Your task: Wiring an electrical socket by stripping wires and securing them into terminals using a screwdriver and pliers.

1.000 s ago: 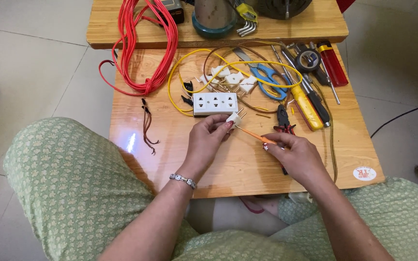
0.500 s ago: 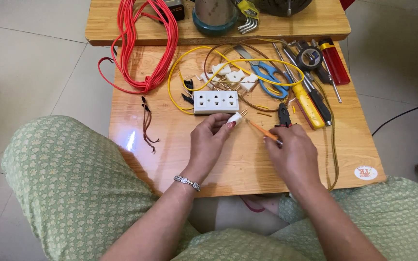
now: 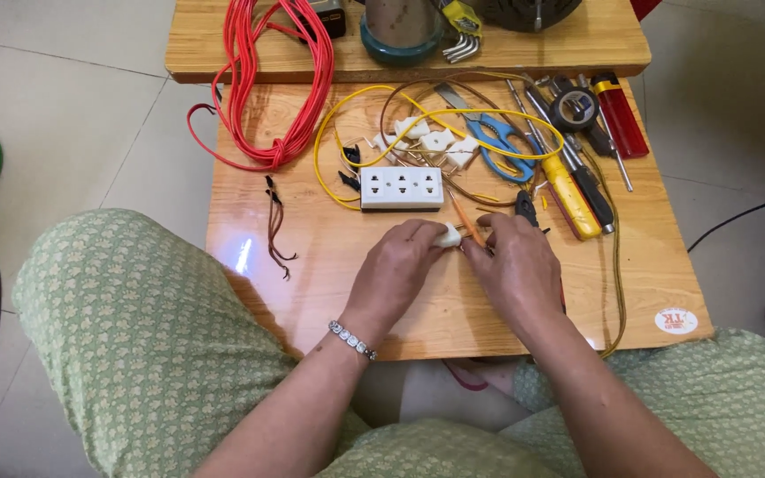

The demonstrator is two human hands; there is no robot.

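The left hand (image 3: 397,263) pinches a small white connector (image 3: 447,235) in a closed grip; the right hand (image 3: 515,261) grips an orange-handled tool (image 3: 467,221) against it. Just beyond lies the socket strip (image 3: 402,188). Excess pressure could slip the tip into a fingertip.

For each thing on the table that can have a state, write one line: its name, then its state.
Small white part: pinched in left hand.
Orange wire: gripped by right hand.
White socket strip: lying face up, nothing plugged in.
Red cable: coiled.
Blue scissors: lying flat.
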